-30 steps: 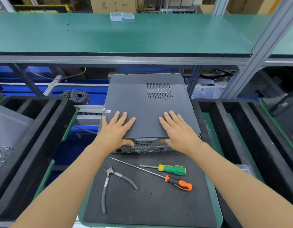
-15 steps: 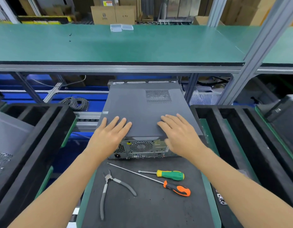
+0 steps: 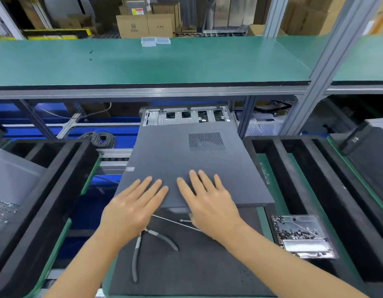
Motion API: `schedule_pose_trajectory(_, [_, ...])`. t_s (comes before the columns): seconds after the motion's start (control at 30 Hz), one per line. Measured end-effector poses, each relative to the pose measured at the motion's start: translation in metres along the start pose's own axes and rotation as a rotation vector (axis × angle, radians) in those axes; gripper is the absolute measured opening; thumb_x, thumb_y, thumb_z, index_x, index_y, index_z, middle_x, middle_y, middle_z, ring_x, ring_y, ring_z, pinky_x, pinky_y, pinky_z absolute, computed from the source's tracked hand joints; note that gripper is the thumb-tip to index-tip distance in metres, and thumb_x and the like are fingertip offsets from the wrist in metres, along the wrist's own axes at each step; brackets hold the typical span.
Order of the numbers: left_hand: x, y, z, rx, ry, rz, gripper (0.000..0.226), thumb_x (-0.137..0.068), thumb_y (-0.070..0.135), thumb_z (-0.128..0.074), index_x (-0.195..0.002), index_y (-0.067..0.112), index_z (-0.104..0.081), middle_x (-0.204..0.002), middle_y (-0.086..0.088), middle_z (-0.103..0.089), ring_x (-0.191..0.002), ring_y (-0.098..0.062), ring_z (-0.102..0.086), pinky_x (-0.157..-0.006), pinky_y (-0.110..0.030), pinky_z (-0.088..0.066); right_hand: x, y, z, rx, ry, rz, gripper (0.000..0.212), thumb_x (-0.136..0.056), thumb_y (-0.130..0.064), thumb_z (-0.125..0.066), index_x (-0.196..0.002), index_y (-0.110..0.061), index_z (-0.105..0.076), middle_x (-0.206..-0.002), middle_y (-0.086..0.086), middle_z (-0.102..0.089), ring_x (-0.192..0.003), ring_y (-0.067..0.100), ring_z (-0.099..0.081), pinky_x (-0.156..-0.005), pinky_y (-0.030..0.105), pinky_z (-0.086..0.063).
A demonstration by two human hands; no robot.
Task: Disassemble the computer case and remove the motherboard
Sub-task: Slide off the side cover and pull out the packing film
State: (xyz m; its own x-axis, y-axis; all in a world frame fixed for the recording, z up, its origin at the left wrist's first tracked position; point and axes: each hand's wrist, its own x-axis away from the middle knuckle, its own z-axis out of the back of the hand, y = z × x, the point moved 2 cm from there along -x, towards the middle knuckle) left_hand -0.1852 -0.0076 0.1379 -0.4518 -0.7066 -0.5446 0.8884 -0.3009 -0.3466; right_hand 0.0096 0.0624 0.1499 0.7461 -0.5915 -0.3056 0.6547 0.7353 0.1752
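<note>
My left hand [image 3: 131, 206] and right hand [image 3: 209, 202] lie flat, fingers straight, gripping nothing, on the near end of the dark grey sheet-metal side panel [image 3: 186, 166] atop the computer case [image 3: 184, 116]. Risk: the overhanging panel tips onto the grey-handled pliers [image 3: 143, 250] beneath its near edge. Since 0.5 s ago the panel slid towards me, baring the case's far metal frame.

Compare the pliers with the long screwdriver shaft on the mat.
The pliers lie fully in view, handles spread apart; the screwdriver shaft is one thin bare rod, its handle hidden under the right hand. Pliers handles are grey-sleeved; the shaft is bright metal. Both rest on the dark mat.
</note>
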Motion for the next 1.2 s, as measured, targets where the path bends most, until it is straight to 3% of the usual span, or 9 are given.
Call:
schedule_pose_trajectory(0.23, [-0.063, -0.023, 0.068, -0.089, 0.381, 0.131, 0.008, -0.081, 0.004, -0.071, -0.088, 0.003, -0.075, -0.087, -0.007, -0.075, -0.093, -0.027, -0.072, -0.093, -0.059, -0.047, -0.017, 0.034, 0.056, -0.027, 0.400, 0.024, 0.029, -0.079, 0.007, -0.055, -0.098, -0.008, -0.072, -0.087, 0.006, -0.070, -0.081, 0.026, -0.069, -0.061, 0.037, -0.057])
schedule_pose_trajectory(0.33, [-0.088, -0.024, 0.080, -0.076, 0.538, 0.292, 0.037, -0.085, 0.019, -0.076, -0.117, 0.003, -0.066, -0.121, -0.015, -0.066, -0.117, -0.038, -0.058, -0.098, -0.065, -0.038, -0.009, 0.052, 0.079, -0.141, 0.553, -0.059, 0.035, -0.087, 0.007, -0.043, -0.096, -0.007, -0.074, -0.088, 0.005, -0.073, -0.081, 0.023, -0.072, -0.055, 0.031, -0.056])
schedule_pose_trajectory(0.47, [-0.117, -0.009, 0.071, 0.701, 0.630, 0.577, 0.097, -0.085, 0.024, -0.078, -0.154, 0.018, -0.010, -0.158, -0.015, -0.014, -0.142, -0.032, -0.032, -0.113, -0.052, -0.033, 0.008, 0.076, 0.103, -0.260, 0.756, -0.155, 0.036, -0.087, 0.006, -0.041, -0.100, 0.002, -0.074, -0.086, 0.009, -0.075, -0.073, 0.022, -0.073, -0.045, 0.031, -0.054])
schedule_pose_trajectory(0.6, [-0.148, 0.027, 0.034, 1.005, 0.321, 0.700, 0.091, -0.091, 0.038, -0.064, -0.153, 0.041, 0.003, -0.161, 0.003, -0.022, -0.145, -0.006, -0.026, -0.116, -0.037, -0.031, 0.033, 0.101, 0.118, -0.240, 0.825, -0.310, 0.041, -0.067, 0.018, -0.061, -0.102, 0.002, -0.074, -0.086, 0.006, -0.075, -0.067, 0.021, -0.071, -0.046, 0.028, -0.052])
schedule_pose_trajectory(0.73, [-0.157, 0.065, -0.016, 1.014, 0.041, 0.638, 0.081, -0.093, 0.038, -0.061, -0.153, 0.043, -0.005, -0.159, 0.015, -0.023, -0.144, 0.000, -0.023, -0.114, -0.031, -0.027, 0.062, 0.146, 0.134, -0.181, 0.808, -0.523, 0.009, -0.088, 0.000, -0.066, -0.093, -0.003, -0.072, -0.060, -0.003, -0.057, -0.047, 0.021, -0.044, -0.047, 0.023, -0.031])
schedule_pose_trajectory(0.8, [-0.155, 0.079, -0.035, 0.994, -0.035, 0.653, 0.075, -0.093, 0.037, -0.061, -0.153, 0.036, -0.016, -0.156, 0.010, -0.032, -0.142, -0.005, -0.029, -0.112, -0.032, -0.030, 0.075, 0.175, 0.136, -0.177, 0.775, -0.643, 0.013, -0.094, -0.012, -0.064, -0.084, -0.004, -0.066, -0.055, -0.006, -0.041, -0.047, 0.021, -0.030, -0.051, 0.025, -0.022])
schedule_pose_trajectory(1.0, [-0.190, 0.133, -0.078, 0.992, -0.189, 0.552, 0.053, -0.094, 0.029, -0.062, -0.143, 0.021, -0.043, -0.141, 0.002, -0.050, -0.131, -0.016, -0.043, -0.106, -0.032, -0.035, 0.131, 0.276, 0.118, -0.197, 0.507, -0.993, 0.026, -0.099, -0.027, -0.055, -0.081, -0.007, -0.053, -0.057, 0.015, -0.052, -0.057, 0.039, -0.042, -0.058, 0.041, -0.040])
schedule_pose_trajectory(1.13, [-0.232, 0.181, -0.098, 1.039, -0.243, 0.446, 0.043, -0.095, 0.030, -0.059, -0.136, 0.021, -0.050, -0.132, 0.003, -0.058, -0.122, -0.012, -0.050, -0.100, -0.024, -0.034, 0.161, 0.341, 0.117, -0.114, 0.414, -1.106, 0.026, -0.098, -0.026, -0.055, -0.077, -0.015, -0.046, -0.064, 0.006, -0.050, -0.065, 0.031, -0.039, -0.060, 0.035, -0.030])
schedule_pose_trajectory(1.2, [-0.255, 0.205, -0.108, 1.089, -0.290, 0.414, 0.043, -0.095, 0.034, -0.058, -0.136, 0.023, -0.050, -0.128, 0.004, -0.060, -0.117, -0.007, -0.052, -0.097, -0.024, -0.036, 0.173, 0.373, 0.118, -0.035, 0.321, -1.157, 0.024, -0.098, -0.028, -0.054, -0.082, -0.011, -0.051, -0.077, 0.013, -0.057, -0.073, 0.032, -0.042, -0.062, 0.035, -0.030])
